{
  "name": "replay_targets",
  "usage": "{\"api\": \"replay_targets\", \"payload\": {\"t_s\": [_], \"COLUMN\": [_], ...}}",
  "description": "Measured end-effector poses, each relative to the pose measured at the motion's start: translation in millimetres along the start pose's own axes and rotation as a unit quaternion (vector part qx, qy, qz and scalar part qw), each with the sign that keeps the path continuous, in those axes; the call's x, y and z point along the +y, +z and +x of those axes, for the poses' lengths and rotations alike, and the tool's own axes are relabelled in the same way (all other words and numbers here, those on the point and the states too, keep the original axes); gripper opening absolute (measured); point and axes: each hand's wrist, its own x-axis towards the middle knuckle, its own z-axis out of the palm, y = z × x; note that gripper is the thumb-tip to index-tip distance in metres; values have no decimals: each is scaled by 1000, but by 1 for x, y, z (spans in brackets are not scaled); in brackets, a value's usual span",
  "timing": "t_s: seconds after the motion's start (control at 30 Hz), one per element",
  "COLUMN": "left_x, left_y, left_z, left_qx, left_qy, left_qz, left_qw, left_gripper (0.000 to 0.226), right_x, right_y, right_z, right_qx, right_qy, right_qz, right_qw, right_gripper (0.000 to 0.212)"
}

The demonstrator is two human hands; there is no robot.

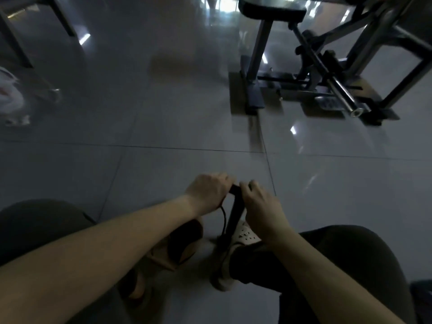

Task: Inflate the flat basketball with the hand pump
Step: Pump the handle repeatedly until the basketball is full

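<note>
A black hand pump [234, 213] stands upright on the tiled floor between my feet. My left hand [208, 191] grips the left end of its T-handle, and my right hand [261, 204] grips the right end. A thin black hose [224, 218] hangs from the pump down toward the floor. The flat basketball [181, 242], tan with dark patches, lies on the floor under my left forearm, partly hidden. My right foot in a pale perforated shoe [243, 235] sits at the pump's base.
A weight bench with a black padded seat [271, 10] and metal frame [327, 73] stands at the far right. Dark furniture legs [14, 43] and a white object [9, 94] are at the far left. Glossy grey tiles [163, 113] stretch ahead.
</note>
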Motion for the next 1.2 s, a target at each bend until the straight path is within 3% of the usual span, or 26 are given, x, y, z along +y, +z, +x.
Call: {"api": "replay_targets", "payload": {"t_s": [0.1,0.17,0.3,0.5,0.73,0.9,1.0,1.1,1.2], "left_x": [-11,-6,22,36,41,33,26,18,7], "left_y": [-22,-21,22,74,100,82,59,14,-25], "left_z": [1,-6,-33,-38,-33,-28,-26,-14,-10], "left_qx": [104,128,104,48,-75,-89,-54,58,135], "left_qy": [3,12,1,-39,-49,-38,-15,-24,-25], "left_qz": [46,66,56,34,33,17,8,2,12], "left_qw": [994,990,993,998,995,995,998,998,991], "left_gripper": [9,21,38,24,34,36,29,26,28], "right_x": [1,-7,-22,-17,-11,-12,-14,-7,-8], "right_y": [-19,-11,36,75,94,74,47,6,-19], "right_z": [3,2,-12,-7,0,3,-3,1,12], "right_qx": [137,160,102,-48,-126,-145,-106,20,135], "right_qy": [5,16,33,58,74,41,35,27,20], "right_qz": [-53,-78,-94,-94,-75,-68,-58,-67,-65], "right_qw": [989,984,990,993,986,986,992,997,989], "right_gripper": [38,41,44,43,41,36,44,56,50]}}
